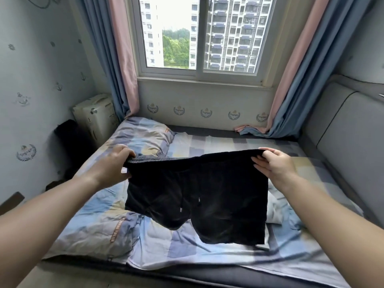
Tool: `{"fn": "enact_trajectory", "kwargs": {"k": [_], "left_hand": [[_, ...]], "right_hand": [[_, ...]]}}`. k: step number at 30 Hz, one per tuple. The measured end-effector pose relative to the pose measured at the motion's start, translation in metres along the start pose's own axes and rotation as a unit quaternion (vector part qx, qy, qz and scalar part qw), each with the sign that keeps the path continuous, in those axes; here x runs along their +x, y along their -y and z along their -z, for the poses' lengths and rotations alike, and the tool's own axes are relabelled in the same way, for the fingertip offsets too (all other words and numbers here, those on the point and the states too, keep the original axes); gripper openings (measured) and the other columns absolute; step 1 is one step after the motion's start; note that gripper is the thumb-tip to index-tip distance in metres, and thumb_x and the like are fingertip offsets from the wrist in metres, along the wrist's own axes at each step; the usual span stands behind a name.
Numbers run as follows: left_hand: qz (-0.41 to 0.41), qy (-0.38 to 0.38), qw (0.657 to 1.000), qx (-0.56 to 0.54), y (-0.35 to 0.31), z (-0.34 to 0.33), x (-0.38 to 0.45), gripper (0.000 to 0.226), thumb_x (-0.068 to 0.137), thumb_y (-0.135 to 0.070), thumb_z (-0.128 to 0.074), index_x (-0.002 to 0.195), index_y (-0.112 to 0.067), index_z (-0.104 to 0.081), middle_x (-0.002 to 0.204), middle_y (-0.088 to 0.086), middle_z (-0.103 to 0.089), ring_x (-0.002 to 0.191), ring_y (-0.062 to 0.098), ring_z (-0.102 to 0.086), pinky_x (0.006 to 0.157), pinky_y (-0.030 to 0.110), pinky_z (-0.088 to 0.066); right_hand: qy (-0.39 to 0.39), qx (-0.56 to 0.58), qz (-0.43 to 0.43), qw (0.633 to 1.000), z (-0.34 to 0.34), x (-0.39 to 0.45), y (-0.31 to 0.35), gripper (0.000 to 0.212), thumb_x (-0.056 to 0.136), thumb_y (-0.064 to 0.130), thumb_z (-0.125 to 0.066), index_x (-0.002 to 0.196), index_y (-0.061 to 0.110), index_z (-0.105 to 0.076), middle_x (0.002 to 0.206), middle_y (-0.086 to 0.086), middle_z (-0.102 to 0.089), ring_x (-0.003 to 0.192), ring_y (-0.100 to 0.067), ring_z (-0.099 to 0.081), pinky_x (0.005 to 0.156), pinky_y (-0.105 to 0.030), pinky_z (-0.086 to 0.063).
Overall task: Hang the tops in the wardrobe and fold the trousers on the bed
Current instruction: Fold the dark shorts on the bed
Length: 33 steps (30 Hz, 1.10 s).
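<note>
A pair of black shorts [197, 196] with a drawstring hangs spread out above the bed [228, 260]. My left hand [116, 165] grips the left end of the elastic waistband. My right hand [274, 165] pinches the right end of the waistband. Both legs of the shorts dangle down, their hems just above or touching the checked blue and beige sheet. No wardrobe and no tops are in view.
A checked pillow [143, 134] lies at the bed's far left. A rumpled quilt [93, 225] covers the near left. A padded grey headboard [342, 138] is on the right, a window [199, 34] with curtains behind, a white appliance [95, 117] at the left wall.
</note>
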<state>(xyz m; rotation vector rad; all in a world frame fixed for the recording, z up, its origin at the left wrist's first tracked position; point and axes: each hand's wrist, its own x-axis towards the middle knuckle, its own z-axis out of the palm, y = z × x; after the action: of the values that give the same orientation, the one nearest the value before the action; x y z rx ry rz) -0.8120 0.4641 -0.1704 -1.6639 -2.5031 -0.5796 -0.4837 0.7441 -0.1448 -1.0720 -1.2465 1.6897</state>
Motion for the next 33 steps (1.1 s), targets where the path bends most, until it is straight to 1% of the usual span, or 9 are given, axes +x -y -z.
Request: {"fn": "enact_trajectory", "kwargs": {"k": [3, 5, 8, 11, 17, 21, 24, 29, 33], "left_hand": [[-0.079, -0.029, 0.995, 0.045, -0.001, -0.003, -0.016, 0.032, 0.071, 0.004, -0.076, 0.1, -0.005, -0.066, 0.104, 0.01, -0.062, 0.085, 0.031, -0.066, 0.07, 0.041, -0.056], [-0.072, -0.016, 0.997, 0.016, -0.003, -0.007, -0.018, 0.016, 0.079, -0.006, -0.075, 0.093, -0.008, -0.068, 0.091, 0.004, -0.065, 0.078, 0.03, -0.066, 0.068, 0.042, -0.055], [0.012, 0.038, 0.998, -0.048, -0.004, -0.026, -0.013, 0.009, 0.082, -0.018, -0.074, 0.082, -0.011, -0.068, 0.075, -0.002, -0.067, 0.072, 0.02, -0.065, 0.069, 0.038, -0.051], [0.115, 0.102, 0.982, -0.111, 0.007, -0.062, -0.004, 0.007, 0.083, -0.02, -0.074, 0.086, -0.016, -0.069, 0.07, -0.005, -0.069, 0.061, 0.003, -0.065, 0.062, 0.021, -0.048], [0.2, 0.134, 0.964, -0.118, 0.05, -0.177, 0.039, 0.018, 0.082, -0.027, -0.074, 0.096, -0.018, -0.071, 0.07, -0.002, -0.067, 0.067, 0.018, -0.063, 0.064, 0.03, -0.044], [0.232, 0.152, 0.947, -0.16, 0.093, -0.263, 0.103, 0.009, 0.084, -0.029, -0.072, 0.09, -0.025, -0.067, 0.057, -0.018, -0.063, 0.048, -0.002, -0.061, 0.046, 0.01, -0.039], [0.227, 0.154, 0.953, -0.132, 0.125, -0.33, 0.163, 0.013, 0.086, -0.033, -0.069, 0.094, -0.024, -0.064, 0.069, -0.007, -0.065, 0.052, 0.001, -0.059, 0.052, 0.021, -0.041], [0.268, 0.106, 0.947, -0.144, 0.162, -0.446, 0.244, 0.016, 0.09, -0.031, -0.063, 0.098, -0.017, -0.06, 0.081, 0.003, -0.071, 0.063, 0.015, -0.069, 0.06, 0.028, -0.05], [0.316, 0.075, 0.935, -0.14, 0.194, -0.55, 0.283, 0.031, 0.091, -0.032, -0.06, 0.106, -0.005, -0.061, 0.102, 0.018, -0.07, 0.098, 0.032, -0.066, 0.085, 0.043, -0.052]], "right_hand": [[-0.022, 0.013, 0.004, 1.0, 0.013, -0.011, -0.008, 0.022, 0.097, 0.008, -0.041, 0.087, 0.017, -0.058, 0.083, -0.004, -0.061, 0.081, -0.016, -0.066, 0.073, -0.03, -0.053], [-0.049, 0.027, -0.005, 0.998, 0.019, -0.012, -0.017, 0.022, 0.096, 0.009, -0.042, 0.085, 0.018, -0.058, 0.081, -0.003, -0.062, 0.08, -0.015, -0.065, 0.072, -0.032, -0.054], [-0.075, 0.022, -0.04, 0.996, 0.025, -0.004, -0.042, 0.019, 0.096, 0.011, -0.042, 0.089, 0.018, -0.059, 0.084, -0.003, -0.064, 0.081, -0.014, -0.064, 0.069, -0.032, -0.054], [-0.098, 0.013, -0.089, 0.991, 0.025, 0.018, -0.082, 0.019, 0.095, 0.01, -0.043, 0.086, 0.018, -0.058, 0.084, -0.003, -0.063, 0.08, -0.013, -0.063, 0.065, -0.031, -0.053], [-0.134, -0.03, -0.158, 0.978, 0.009, 0.106, -0.176, 0.021, 0.096, 0.014, -0.042, 0.083, 0.02, -0.057, 0.084, 0.0, -0.061, 0.079, -0.011, -0.063, 0.062, -0.03, -0.051], [-0.159, -0.04, -0.163, 0.973, -0.014, 0.198, -0.234, 0.019, 0.094, 0.014, -0.043, 0.084, 0.021, -0.057, 0.084, 0.0, -0.063, 0.08, -0.012, -0.064, 0.065, -0.031, -0.052], [-0.179, -0.047, -0.158, 0.97, -0.033, 0.277, -0.279, 0.02, 0.094, 0.013, -0.041, 0.084, 0.021, -0.057, 0.088, -0.001, -0.063, 0.082, -0.012, -0.065, 0.067, -0.031, -0.052], [-0.198, -0.079, -0.13, 0.968, -0.048, 0.383, -0.369, 0.017, 0.096, 0.013, -0.04, 0.097, 0.02, -0.055, 0.102, -0.003, -0.061, 0.093, -0.014, -0.063, 0.082, -0.034, -0.051], [-0.189, -0.139, -0.083, 0.969, -0.05, 0.45, -0.454, 0.018, 0.094, 0.012, -0.044, 0.094, 0.025, -0.057, 0.093, -0.001, -0.063, 0.099, -0.019, -0.063, 0.089, -0.039, -0.051]]}}
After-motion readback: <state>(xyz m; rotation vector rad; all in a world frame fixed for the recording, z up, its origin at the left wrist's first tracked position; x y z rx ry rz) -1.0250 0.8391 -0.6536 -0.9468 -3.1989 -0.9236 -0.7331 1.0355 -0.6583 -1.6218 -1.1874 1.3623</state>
